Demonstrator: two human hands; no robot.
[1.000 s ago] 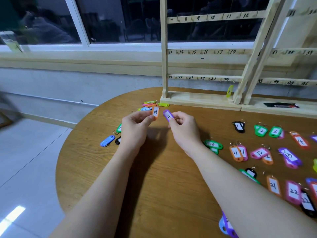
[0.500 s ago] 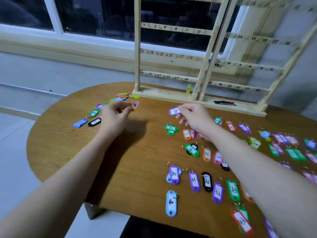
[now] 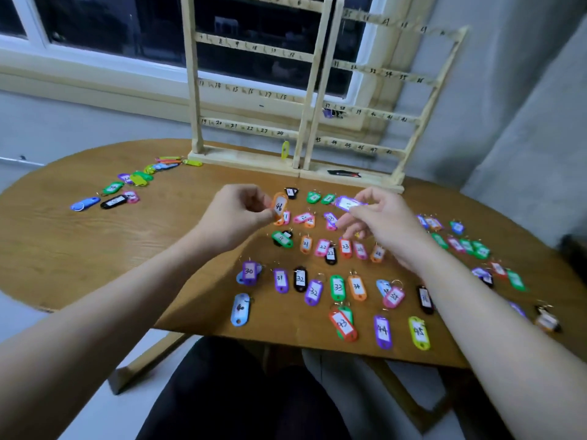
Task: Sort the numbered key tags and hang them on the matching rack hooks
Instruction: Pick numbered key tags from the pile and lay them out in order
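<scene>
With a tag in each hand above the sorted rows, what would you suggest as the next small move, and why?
Probably lower the purple tag, pinched in the right hand, into the sorted rows on the table. Its number is blurred here, so which row I cannot tell. The left hand holds the orange tag, and the rack shows only a yellow tag hanging clearly, so sorting seems unfinished.

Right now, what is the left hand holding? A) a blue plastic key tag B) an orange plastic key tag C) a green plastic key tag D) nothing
B: the left hand pinches an orange plastic key tag with a white numbered label between its fingers, above the round wooden table.
</scene>
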